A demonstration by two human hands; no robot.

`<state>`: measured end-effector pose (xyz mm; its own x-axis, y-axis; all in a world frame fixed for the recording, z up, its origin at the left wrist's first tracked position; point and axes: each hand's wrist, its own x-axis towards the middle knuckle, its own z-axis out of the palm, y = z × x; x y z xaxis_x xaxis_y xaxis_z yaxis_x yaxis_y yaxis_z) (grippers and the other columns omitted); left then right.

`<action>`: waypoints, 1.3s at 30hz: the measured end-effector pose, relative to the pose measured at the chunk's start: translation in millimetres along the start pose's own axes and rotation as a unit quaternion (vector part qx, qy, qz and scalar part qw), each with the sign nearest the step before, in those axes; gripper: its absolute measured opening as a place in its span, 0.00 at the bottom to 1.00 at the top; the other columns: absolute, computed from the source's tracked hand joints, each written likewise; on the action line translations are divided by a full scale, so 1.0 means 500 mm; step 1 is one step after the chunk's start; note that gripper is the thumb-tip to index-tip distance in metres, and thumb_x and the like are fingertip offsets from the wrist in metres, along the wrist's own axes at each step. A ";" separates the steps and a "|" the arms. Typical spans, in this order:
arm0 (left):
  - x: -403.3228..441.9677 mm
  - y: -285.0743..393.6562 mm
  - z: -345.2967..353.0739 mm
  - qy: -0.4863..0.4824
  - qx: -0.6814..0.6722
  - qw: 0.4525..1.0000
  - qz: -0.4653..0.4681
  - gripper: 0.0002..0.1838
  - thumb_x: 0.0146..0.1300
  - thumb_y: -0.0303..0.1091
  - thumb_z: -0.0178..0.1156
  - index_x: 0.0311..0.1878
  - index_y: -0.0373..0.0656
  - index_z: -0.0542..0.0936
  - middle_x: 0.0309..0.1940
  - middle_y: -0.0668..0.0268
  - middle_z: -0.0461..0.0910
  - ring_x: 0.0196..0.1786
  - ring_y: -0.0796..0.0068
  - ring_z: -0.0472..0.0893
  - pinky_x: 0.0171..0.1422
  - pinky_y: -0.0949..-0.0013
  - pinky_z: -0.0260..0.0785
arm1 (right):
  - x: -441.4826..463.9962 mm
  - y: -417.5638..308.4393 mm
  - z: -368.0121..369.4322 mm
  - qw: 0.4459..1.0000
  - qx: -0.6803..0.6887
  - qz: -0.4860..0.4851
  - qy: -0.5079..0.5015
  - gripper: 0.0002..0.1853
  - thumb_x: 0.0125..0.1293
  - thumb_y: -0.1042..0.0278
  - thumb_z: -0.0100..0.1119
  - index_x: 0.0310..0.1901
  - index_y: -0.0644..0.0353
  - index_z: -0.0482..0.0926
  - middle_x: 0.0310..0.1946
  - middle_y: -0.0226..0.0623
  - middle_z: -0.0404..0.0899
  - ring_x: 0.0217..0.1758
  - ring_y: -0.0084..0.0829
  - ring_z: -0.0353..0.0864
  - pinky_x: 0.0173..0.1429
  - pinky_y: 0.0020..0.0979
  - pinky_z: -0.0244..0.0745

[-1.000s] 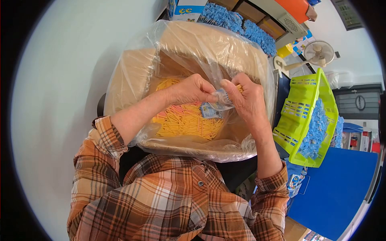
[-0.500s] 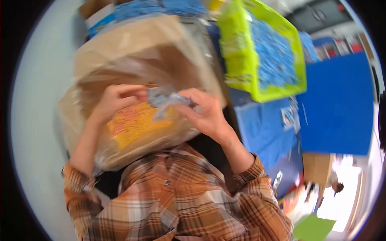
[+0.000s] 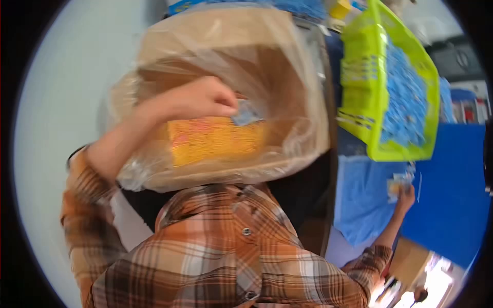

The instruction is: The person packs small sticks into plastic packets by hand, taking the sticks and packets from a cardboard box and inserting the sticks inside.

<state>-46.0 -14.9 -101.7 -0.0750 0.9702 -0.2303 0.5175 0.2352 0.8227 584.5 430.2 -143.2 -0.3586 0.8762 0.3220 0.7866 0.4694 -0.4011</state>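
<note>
My left hand (image 3: 218, 97) is closed above the plastic-lined cardboard box (image 3: 226, 31); what its fingers hold is hidden. Touching or just beyond the fingertips is a blurred blue-and-clear packet (image 3: 248, 112), over many yellow sticks (image 3: 221, 141) with some pink ones among them. Far to the right, my right hand (image 3: 406, 196) has its fingers closed on a small clear packet (image 3: 396, 186) with yellowish contents, at the right edge of a blue cloth (image 3: 362, 190).
A lime-green basket (image 3: 377, 97) full of blue packets (image 3: 405, 97) stands right of the box. More blue packets (image 3: 303, 7) lie behind the box. At the right are a blue panel (image 3: 452, 190) and a brown carton (image 3: 410, 259).
My right hand has left the box and moved right to the cloth's edge with a packet. My left hand stays above the box, now closed. The camera view has swung and shifted.
</note>
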 end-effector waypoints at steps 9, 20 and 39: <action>0.198 -0.232 0.219 0.160 0.230 0.947 -0.160 0.19 0.44 0.39 0.74 0.40 0.44 0.84 0.39 0.55 0.83 0.48 0.53 0.80 0.50 0.56 0.72 | -0.112 -0.224 -0.012 0.968 -0.181 -0.136 0.106 0.19 0.62 0.71 0.64 0.53 0.69 0.76 0.56 0.50 0.76 0.59 0.47 0.73 0.63 0.41 0.67; 0.211 -0.316 0.251 0.249 0.064 0.961 -0.102 0.18 0.45 0.31 0.69 0.43 0.44 0.84 0.40 0.53 0.82 0.47 0.51 0.80 0.51 0.55 0.72 | -0.173 -0.464 0.038 0.976 -0.050 -0.202 0.056 0.16 0.60 0.81 0.61 0.51 0.65 0.77 0.56 0.45 0.77 0.58 0.45 0.75 0.63 0.40 0.68; -0.078 -0.107 -0.066 0.249 0.002 0.964 -0.098 0.10 0.62 0.33 0.60 0.39 0.35 0.84 0.31 0.61 0.84 0.35 0.79 0.82 0.41 0.71 0.73 | -0.217 -1.177 0.393 0.675 0.054 -0.543 -0.496 0.07 0.57 0.69 0.59 0.30 0.65 0.78 0.33 0.51 0.79 0.41 0.50 0.79 0.41 0.45 0.72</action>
<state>-98.8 -63.3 -119.7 -0.5705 0.8149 -0.1025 0.4548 0.4174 0.7867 61.8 80.6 -110.7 -0.8969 -0.3748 -0.2348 -0.2333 0.8519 -0.4688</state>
